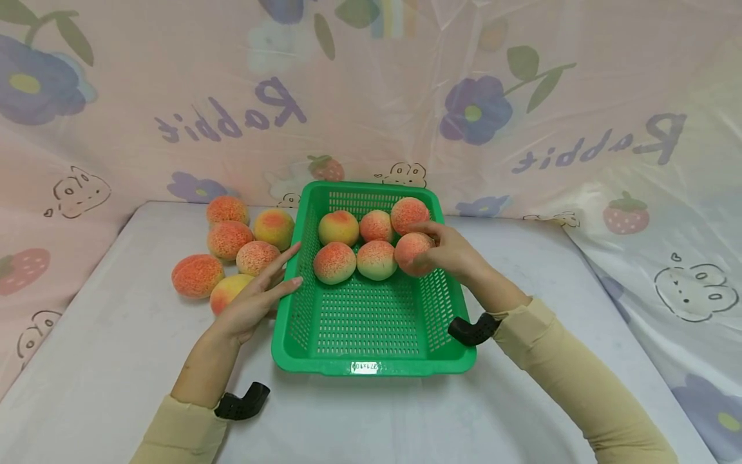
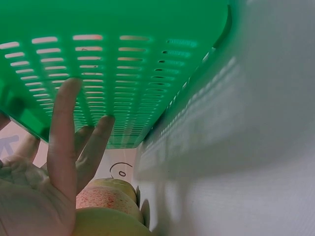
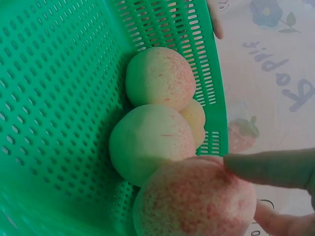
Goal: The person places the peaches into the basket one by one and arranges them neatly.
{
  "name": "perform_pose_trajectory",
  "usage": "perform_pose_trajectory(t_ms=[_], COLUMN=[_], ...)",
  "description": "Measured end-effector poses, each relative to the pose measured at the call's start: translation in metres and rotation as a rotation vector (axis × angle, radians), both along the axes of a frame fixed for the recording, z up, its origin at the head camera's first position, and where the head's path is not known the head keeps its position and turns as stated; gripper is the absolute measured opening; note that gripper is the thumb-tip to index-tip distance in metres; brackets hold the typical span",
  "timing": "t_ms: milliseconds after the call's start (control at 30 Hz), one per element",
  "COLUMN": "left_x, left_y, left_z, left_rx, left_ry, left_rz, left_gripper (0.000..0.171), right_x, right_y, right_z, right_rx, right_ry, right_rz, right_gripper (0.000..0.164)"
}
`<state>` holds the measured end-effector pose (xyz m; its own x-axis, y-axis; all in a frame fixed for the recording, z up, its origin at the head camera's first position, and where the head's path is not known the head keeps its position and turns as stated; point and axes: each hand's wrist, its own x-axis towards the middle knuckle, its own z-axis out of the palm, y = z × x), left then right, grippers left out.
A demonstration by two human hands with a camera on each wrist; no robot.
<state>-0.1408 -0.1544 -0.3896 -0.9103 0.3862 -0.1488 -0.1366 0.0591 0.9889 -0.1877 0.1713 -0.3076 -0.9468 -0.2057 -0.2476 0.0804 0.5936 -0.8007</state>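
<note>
A green perforated plastic basket (image 1: 417, 367) holds two rows of red-and-yellow peaches in its far half. My right hand (image 1: 455, 251) reaches over the right rim and grips a peach (image 1: 413, 254) at the right end of the nearer row. In the right wrist view, the thumb and fingers are against this reddish peach (image 3: 197, 201), beside a paler peach (image 3: 150, 145). My left hand (image 1: 253, 301) lies along the basket's left side, its extended fingers touching the wall and rim. From the left wrist view, these fingers (image 2: 63, 132) press the slotted outer wall (image 2: 106, 105).
Several loose peaches (image 1: 229, 240) lie on the white-covered table (image 1: 110, 335) left of the basket, one of them (image 1: 227, 294) close by my left hand. A patterned curtain (image 1: 371, 96) hangs behind the table. Black wrist pieces (image 1: 474, 330) stick out from both sleeves.
</note>
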Motion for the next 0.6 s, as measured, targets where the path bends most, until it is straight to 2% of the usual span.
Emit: perform_pose_trajectory(t_ms=[467, 600], left_x=[0.0, 0.0], left_y=[0.0, 0.0], left_z=[0.0, -0.001], left_rx=[-0.02, -0.015], left_ry=[0.001, 0.001], left_rz=[0.003, 0.001], left_gripper=[0.063, 0.063], right_x=[0.004, 0.002], right_y=[0.022, 0.026], right_z=[0.003, 0.003], right_rx=[-0.206, -0.187], right_ry=[0.018, 0.02], right_rz=[-0.033, -0.01], right_gripper=[0.059, 0.055])
